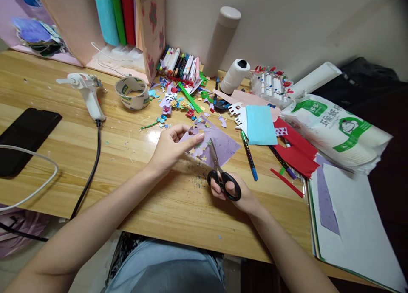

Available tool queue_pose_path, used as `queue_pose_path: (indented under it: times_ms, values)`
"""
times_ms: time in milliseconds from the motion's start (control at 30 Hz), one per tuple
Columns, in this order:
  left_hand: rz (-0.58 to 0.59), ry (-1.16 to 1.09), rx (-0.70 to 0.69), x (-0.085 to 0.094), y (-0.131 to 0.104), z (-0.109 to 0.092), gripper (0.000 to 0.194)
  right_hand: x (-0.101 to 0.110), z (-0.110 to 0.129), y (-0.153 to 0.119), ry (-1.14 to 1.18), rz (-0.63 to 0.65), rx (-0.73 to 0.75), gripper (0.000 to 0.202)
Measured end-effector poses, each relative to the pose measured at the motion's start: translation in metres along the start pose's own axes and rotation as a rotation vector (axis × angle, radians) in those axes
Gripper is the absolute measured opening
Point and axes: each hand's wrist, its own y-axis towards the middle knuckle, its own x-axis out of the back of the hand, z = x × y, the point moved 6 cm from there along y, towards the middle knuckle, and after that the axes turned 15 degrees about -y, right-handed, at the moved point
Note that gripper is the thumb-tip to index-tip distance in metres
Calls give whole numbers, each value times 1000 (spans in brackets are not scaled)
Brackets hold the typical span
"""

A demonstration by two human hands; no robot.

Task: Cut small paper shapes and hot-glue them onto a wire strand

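Note:
A piece of purple paper [225, 142] with small yellow stars along its left part is pinched in my left hand [174, 146], thumb on top. My right hand [236, 193] has its fingers through the black handles of a pair of scissors [216, 157]. The scissor blades point up and away, over the purple paper near the stars. Whether they are cutting into the paper, I cannot tell. Small dark specks lie on the wooden table below the paper.
Colourful paper scraps [181, 100] and markers [180, 63] lie behind my hands. A glue gun [87, 93], tape roll [132, 93] and phone [27, 138] are at left. Blue paper [262, 125], red paper [296, 150] and a plastic-wrapped pack [339, 127] sit at right.

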Motion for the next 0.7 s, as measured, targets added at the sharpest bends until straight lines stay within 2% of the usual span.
queue_pose_path:
  times_ms: [200,533,700]
  values:
    - [15,-38,26,-1,0,4,23,0,3,1,9,8,12,58]
    - [-54,52,-77,-1,-3,-2,26,-2,0,3,-4,30,-9,61]
    - [-55,43,-52,0,-2,0,28,-1,1,4,-8,12,2,61]
